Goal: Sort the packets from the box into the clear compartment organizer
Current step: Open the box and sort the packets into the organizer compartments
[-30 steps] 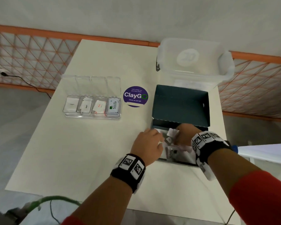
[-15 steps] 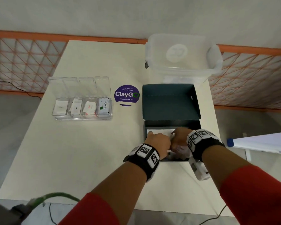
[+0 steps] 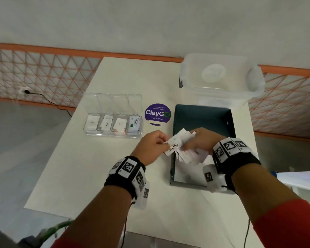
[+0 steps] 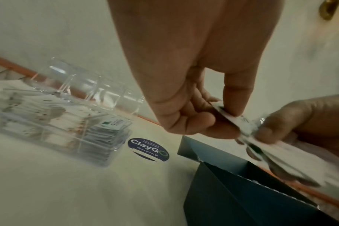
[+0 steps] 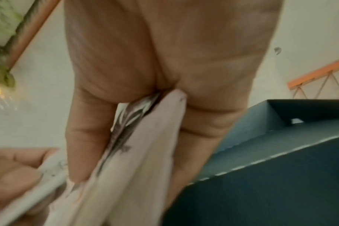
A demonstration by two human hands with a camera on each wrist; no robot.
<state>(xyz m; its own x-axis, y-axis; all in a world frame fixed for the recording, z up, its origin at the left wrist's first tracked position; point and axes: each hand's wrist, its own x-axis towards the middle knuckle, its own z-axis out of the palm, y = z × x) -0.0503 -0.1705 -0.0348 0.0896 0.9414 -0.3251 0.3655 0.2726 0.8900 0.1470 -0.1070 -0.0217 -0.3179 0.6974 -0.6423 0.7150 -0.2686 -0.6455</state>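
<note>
My right hand (image 3: 198, 140) grips a fanned bunch of white packets (image 3: 184, 153) above the dark green box (image 3: 200, 117), seen close as a stack of packets (image 5: 137, 160) between thumb and fingers. My left hand (image 3: 155, 143) pinches a Stevia packet (image 3: 173, 146) at the left edge of that bunch; the pinch shows as thumb and forefinger on the Stevia packet (image 4: 230, 120). The clear compartment organizer (image 3: 113, 120) stands to the left with its lid up, each of its compartments holding packets, Stevia ones in the rightmost. The organizer (image 4: 68, 126) shows blurred in the left wrist view.
A round purple ClayGo sticker (image 3: 157, 114) lies between organizer and box. A lidded clear plastic tub (image 3: 220, 77) stands behind the box at the table's far edge. The white table (image 3: 89, 172) ends near the box's right side. An orange mesh railing (image 3: 43, 74) runs behind.
Both hands have risen out of the box. The right one has come up with a bunch of packets and the left now pinches a Stevia packet from it.
</note>
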